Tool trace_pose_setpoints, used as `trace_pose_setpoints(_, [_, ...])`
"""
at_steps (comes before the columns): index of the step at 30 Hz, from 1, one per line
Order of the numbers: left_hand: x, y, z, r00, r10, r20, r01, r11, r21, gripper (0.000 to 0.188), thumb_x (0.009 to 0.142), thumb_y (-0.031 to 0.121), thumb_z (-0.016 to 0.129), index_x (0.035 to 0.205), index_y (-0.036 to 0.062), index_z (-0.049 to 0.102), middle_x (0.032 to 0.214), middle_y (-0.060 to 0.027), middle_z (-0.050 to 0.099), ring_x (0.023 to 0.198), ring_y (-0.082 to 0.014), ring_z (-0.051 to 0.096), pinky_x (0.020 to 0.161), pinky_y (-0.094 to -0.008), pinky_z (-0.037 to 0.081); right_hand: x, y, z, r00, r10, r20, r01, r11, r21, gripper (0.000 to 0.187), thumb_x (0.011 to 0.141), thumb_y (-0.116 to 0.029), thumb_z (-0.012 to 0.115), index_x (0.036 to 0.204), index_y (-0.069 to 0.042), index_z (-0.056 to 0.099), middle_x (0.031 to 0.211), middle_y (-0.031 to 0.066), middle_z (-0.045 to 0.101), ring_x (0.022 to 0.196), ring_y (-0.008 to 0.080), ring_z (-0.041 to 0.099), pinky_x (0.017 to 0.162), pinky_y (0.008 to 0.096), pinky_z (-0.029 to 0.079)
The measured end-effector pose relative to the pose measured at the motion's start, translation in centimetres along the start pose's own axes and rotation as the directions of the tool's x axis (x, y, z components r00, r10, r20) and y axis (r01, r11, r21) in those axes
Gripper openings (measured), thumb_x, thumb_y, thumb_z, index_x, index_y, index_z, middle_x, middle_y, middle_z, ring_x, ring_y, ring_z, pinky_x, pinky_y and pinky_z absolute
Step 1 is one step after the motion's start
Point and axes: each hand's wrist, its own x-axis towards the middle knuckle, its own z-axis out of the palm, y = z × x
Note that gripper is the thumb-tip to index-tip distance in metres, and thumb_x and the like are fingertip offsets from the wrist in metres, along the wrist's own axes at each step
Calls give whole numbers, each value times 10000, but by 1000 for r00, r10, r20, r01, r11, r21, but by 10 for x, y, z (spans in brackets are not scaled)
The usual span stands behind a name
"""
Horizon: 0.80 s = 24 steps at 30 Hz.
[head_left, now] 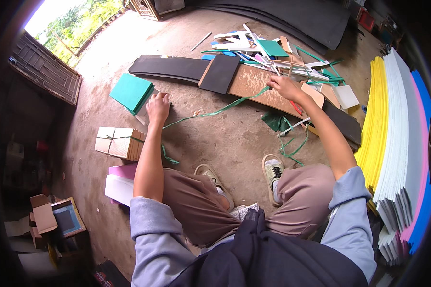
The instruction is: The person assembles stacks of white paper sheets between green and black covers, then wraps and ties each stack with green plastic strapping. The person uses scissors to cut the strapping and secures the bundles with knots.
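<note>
A green plastic strap (225, 108) trails from my right hand (283, 88) leftward across the floor to my left forearm, which hides part of it. The fingers of my right hand are pinched on the strap, above a worn brown board (254, 82). My left hand (158, 109) is curled at the right edge of a stack of green foam sheets (131, 93) with grey sheets beneath; whatever its fingers grip is hidden. Below that stack, a bundle of cream sheets (116, 142) is tied with a dark green strap. Pink and white sheets (119, 185) lie nearer me.
Beyond the board lies a heap of coloured foam offcuts (246, 45). Long black strips (170, 68) lie left of it, and big black sheets (292, 19) behind. Tall stacks of yellow sheets (372, 124) and white sheets (395, 124) stand right. Opened cardboard boxes (44, 214) sit lower left.
</note>
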Motion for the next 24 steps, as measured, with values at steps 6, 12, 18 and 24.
trace_pose_setpoints(6, [-36,107,15,830,536,152,-301,660,-688,334,928,276,375,992,27,589,933,-148,608,864,-294,572,773,-356,438,9,-94,24,991,-127,34,113,954,277,231,869,-213,487,876,2,571,818,160,621,794,286,607,680,356,455])
trace_pose_setpoints(12, [-55,131,1,735,495,464,-47,720,-692,374,938,324,347,902,10,547,772,-112,612,669,-281,575,699,-386,452,3,-103,22,989,-121,83,94,956,278,281,870,-288,500,862,-22,589,819,134,630,783,247,606,676,337,445])
trace_pose_setpoints(18, [-20,27,-30,984,104,148,-108,994,21,407,932,325,294,909,30,573,904,-187,612,844,-344,591,731,-435,472,-4,-40,20,976,42,213,-87,975,203,362,851,-391,524,800,-42,607,744,98,607,722,190,567,663,306,424])
trace_pose_setpoints(24, [-64,-173,-113,875,-465,-134,481,866,133,403,904,315,289,996,73,599,957,-224,594,913,-382,565,806,-463,429,21,-14,13,955,185,232,-257,908,332,331,873,-366,518,750,-63,568,602,-31,482,475,48,386,416,218,318])
